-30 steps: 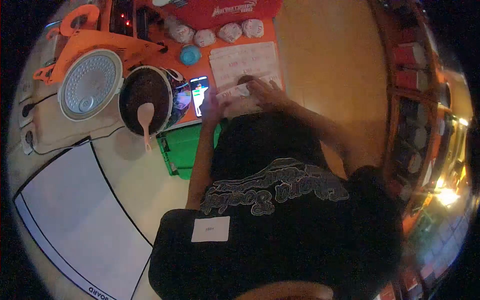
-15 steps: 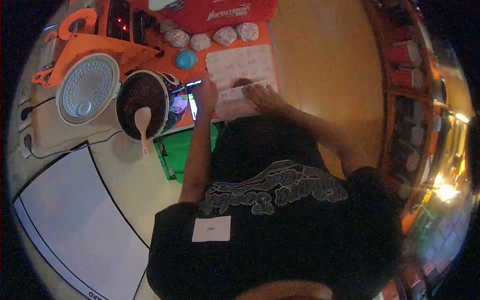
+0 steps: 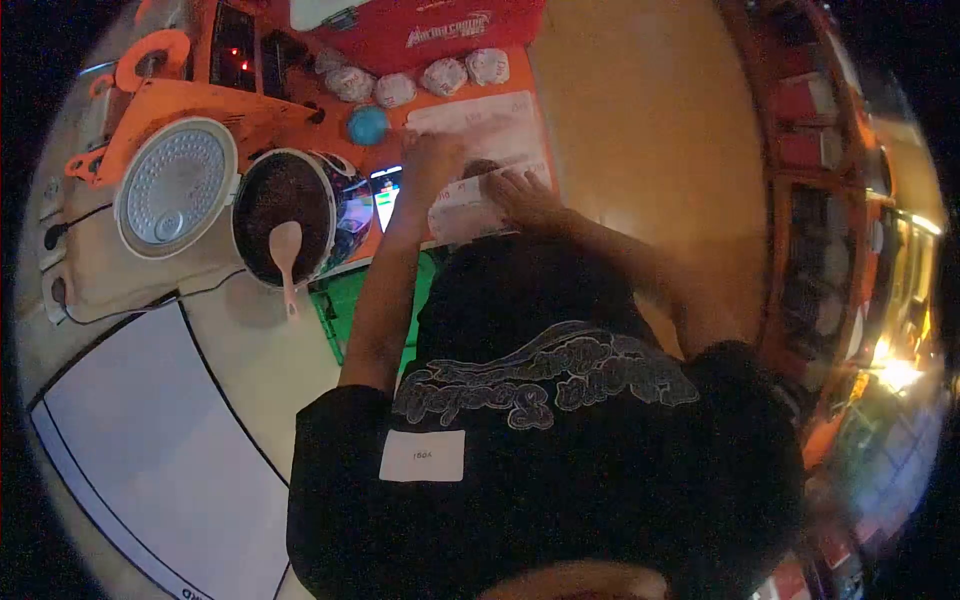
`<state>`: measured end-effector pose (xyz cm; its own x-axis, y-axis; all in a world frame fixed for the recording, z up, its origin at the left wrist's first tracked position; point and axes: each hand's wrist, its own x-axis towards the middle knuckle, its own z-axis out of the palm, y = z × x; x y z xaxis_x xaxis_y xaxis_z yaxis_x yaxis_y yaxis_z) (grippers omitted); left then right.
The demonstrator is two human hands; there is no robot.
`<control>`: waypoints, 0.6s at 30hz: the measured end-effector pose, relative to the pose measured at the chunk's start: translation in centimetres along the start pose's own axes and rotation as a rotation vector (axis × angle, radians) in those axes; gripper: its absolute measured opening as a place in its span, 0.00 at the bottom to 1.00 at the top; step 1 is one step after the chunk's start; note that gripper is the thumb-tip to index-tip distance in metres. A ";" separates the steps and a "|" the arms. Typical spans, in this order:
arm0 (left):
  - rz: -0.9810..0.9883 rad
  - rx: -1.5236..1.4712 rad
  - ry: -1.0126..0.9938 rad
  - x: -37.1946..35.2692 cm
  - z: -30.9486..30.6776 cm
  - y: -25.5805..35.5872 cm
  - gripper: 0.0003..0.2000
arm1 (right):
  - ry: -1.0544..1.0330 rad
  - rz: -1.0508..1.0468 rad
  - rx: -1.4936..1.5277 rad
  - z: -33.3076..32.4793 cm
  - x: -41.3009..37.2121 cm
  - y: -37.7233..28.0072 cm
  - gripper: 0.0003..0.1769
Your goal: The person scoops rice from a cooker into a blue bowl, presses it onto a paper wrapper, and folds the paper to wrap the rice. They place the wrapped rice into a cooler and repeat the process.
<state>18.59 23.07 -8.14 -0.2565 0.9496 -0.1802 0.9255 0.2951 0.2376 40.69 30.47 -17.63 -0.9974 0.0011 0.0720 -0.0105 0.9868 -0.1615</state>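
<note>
A printed white wrapping paper sheet (image 3: 478, 112) lies on the orange table, its near part folded up toward a dark brown lump of food (image 3: 483, 167). My right hand (image 3: 528, 198) lies on the folded part with its fingers stretched out, just beside the lump. Over the left side of the paper is my left hand (image 3: 437, 163), smeared by motion, so its fingers cannot be made out. A lit phone (image 3: 387, 198) lies left of that wrist. Close to the left hand sits a small blue round bowl (image 3: 368, 125).
Several wrapped parcels (image 3: 444, 77) line the back by a red cooler box (image 3: 420, 38). On the left stands an open rice cooker (image 3: 283, 215) with dark contents and a pink rice paddle (image 3: 285, 255). A green crate (image 3: 345, 305) is below the table edge.
My left hand has moved from the paper's left edge up and to the right, over the sheet. My right hand stays on the folded paper. The view has shifted slightly.
</note>
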 end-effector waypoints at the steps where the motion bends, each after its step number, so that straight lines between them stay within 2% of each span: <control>1: 0.003 0.004 -0.004 -1.5 0.1 0.8 0.13 | 0.026 -0.016 -0.073 0.5 0.0 0.1 0.37; 2: 0.010 0.064 -0.020 -2.9 0.6 1.4 0.11 | 0.029 -0.015 -0.070 -0.5 0.1 0.0 0.37; 4: 0.011 0.126 -0.036 -5.2 2.0 1.6 0.10 | -0.335 0.010 0.090 -3.9 0.6 -0.2 0.34; 5: 0.056 0.140 -0.039 -6.0 2.9 1.5 0.10 | -0.332 0.008 0.088 -2.9 0.6 0.0 0.34; 6: 0.102 0.154 -0.045 -6.6 4.5 1.3 0.10 | -0.271 0.008 0.146 -1.2 0.2 0.2 0.32; 7: -0.103 -0.108 0.016 -7.1 8.0 0.5 0.12 | -0.213 0.008 0.204 -0.1 -0.1 0.5 0.29; 8: -0.104 -0.109 0.017 -7.1 8.4 0.3 0.12 | -0.214 0.006 0.203 -0.5 -0.4 0.9 0.29; 10: 0.064 0.113 0.082 -7.4 8.8 0.4 0.14 | -0.015 0.019 0.194 -2.3 -0.5 1.7 0.24; 11: 0.059 0.111 0.084 -7.5 9.0 0.3 0.14 | -0.018 0.014 0.193 -3.1 0.0 1.9 0.24; 13: 0.073 0.176 0.123 -7.5 9.3 0.6 0.14 | 0.174 0.184 0.219 -5.2 1.1 2.3 0.20; 14: 0.071 0.175 0.124 -7.7 9.3 0.9 0.14 | 0.173 0.182 0.219 -6.6 1.5 2.9 0.20; 16: 0.068 0.165 0.161 -7.9 8.5 1.5 0.13 | 0.163 0.428 0.264 -9.2 2.4 3.9 0.15; 17: 0.068 0.166 0.163 -7.9 8.4 1.7 0.13 | 0.164 0.427 0.263 -8.5 2.3 5.0 0.15; 18: 0.092 0.136 0.209 -7.9 8.6 1.8 0.13 | 0.157 0.551 0.302 -7.3 2.0 6.8 0.14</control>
<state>24.63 15.21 -14.53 -0.2088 0.9771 0.0406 0.9728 0.2032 0.1110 39.18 38.39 -11.38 -0.8401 0.5410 0.0393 0.4577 0.7458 -0.4840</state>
